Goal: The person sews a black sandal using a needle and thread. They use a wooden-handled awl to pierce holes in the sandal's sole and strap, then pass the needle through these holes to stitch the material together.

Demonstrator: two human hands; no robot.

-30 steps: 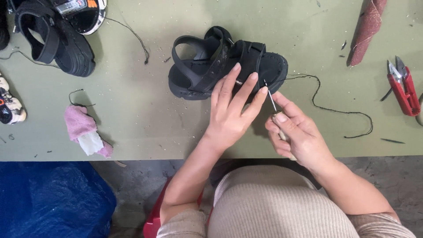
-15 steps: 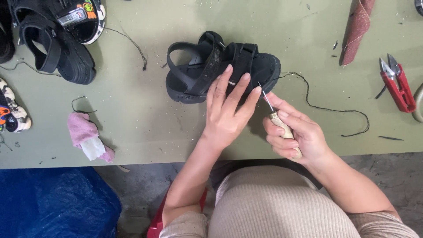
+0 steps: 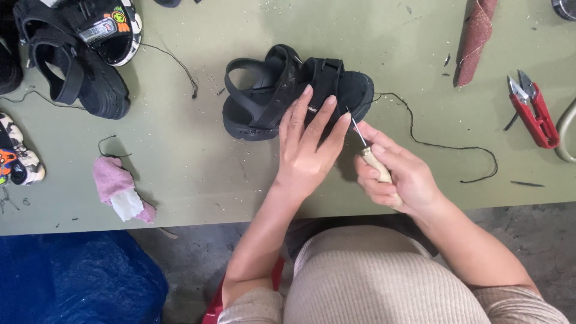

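Olive-green and dusted with crumbs of debris, the flat worktable (image 3: pixel 180 174) fills the head view, with grey floor and a blue plastic sheet (image 3: pixel 72 282) below its near edge.

At the table's middle lies a black strapped rubber sandal (image 3: pixel 282 90), sole down, its toe end to my right. My left hand (image 3: pixel 309 150) rests on it, fingers straight and slightly spread, their tips pressing the sandal's near side and strap. My right hand (image 3: pixel 396 177) sits just beside it, fingers curled tight around the pale wooden handle of a thin metal awl (image 3: pixel 366 147). The awl's steel point slants up and left to touch the sandal's edge near my left fingertips. A long black thread (image 3: pixel 444 144) runs from the sandal's toe end, loops right across the table, and ends near the edge.

Further right lie red-handled thread snips (image 3: pixel 534 111), blades pointing away from me, and above them a roll of reddish-brown sandpaper (image 3: pixel 474 36). At the upper left sits another black strapped sandal (image 3: pixel 78 72), with a patterned children's sandal (image 3: pixel 114 27) touching it. A small printed shoe (image 3: pixel 18 165) peeks in at the left edge. Near it lies a crumpled pink cloth (image 3: pixel 117 189).

My beige ribbed top (image 3: pixel 384 276) shows at the bottom.
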